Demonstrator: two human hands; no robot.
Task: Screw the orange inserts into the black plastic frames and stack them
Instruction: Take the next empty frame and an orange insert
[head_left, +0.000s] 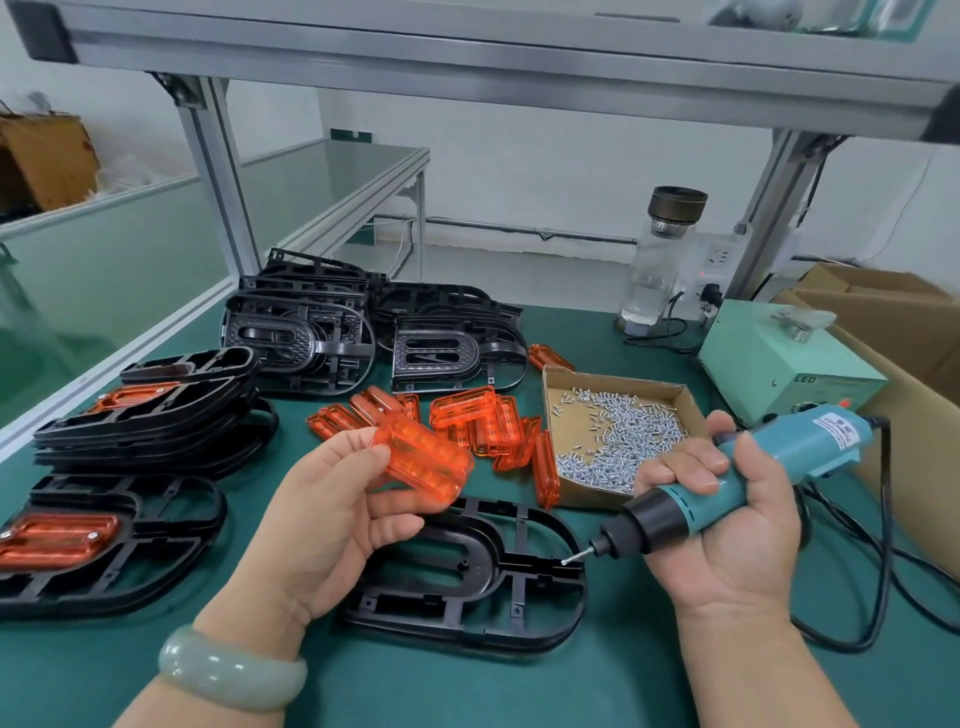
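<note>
My left hand (332, 514) holds an orange insert (423, 460) in its fingers, just above a black plastic frame (467, 577) lying flat on the green mat. My right hand (722, 525) grips a teal electric screwdriver (737, 483); a screw sits on its bit, over the frame's right side. Loose orange inserts (478, 423) lie in a heap behind the frame. At the left, a stack of frames (150, 415) carries fitted orange inserts, and another fitted frame (98, 540) lies in front of it. Bare black frames (363, 322) are piled at the back.
A cardboard tray of small silver screws (618, 431) sits right of the inserts. Behind it are a light green power box (779, 364), a glass bottle (660, 260) and a cardboard box (893, 322). The screwdriver's black cable (878, 571) loops on the mat at the right.
</note>
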